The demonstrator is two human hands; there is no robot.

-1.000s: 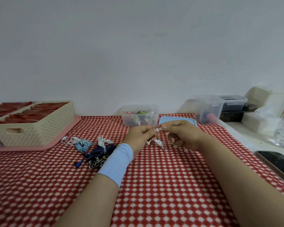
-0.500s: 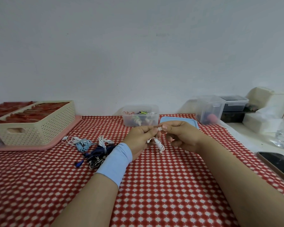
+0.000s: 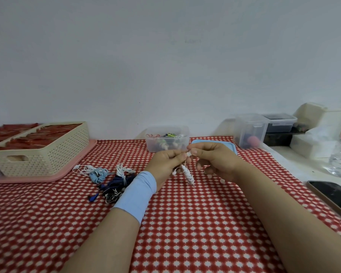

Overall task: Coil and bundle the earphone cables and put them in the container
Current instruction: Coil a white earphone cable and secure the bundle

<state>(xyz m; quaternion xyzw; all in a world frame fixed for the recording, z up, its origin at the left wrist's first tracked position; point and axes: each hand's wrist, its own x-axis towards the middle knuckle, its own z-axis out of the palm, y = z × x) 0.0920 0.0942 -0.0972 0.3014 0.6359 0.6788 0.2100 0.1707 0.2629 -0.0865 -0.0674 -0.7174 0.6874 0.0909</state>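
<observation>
So both hands are up over the red-and-white checked tablecloth (image 3: 185,229), working on a white earphone cable (image 3: 187,172). It's wound tight into a skinny little bundle that hangs tilted between the hands, wraps stacked along its length, with a small loop of loose cord sticking out on the left side. The left hand (image 3: 165,164), the one with the light blue wristband (image 3: 136,192), has its fingers curled around the top of it. The right hand (image 3: 215,160) pinches a white end piece between thumb and forefinger, its other fingers loosely curled below. All this sits just in front of the clear container (image 3: 166,144), which already has bundled earphones inside, and the blue lid (image 3: 224,143) lies flat beside it. Off to the left there's a tangled pile of earphones (image 3: 110,178), white, light blue and dark blue, lying near a cream basket (image 3: 41,154).
</observation>
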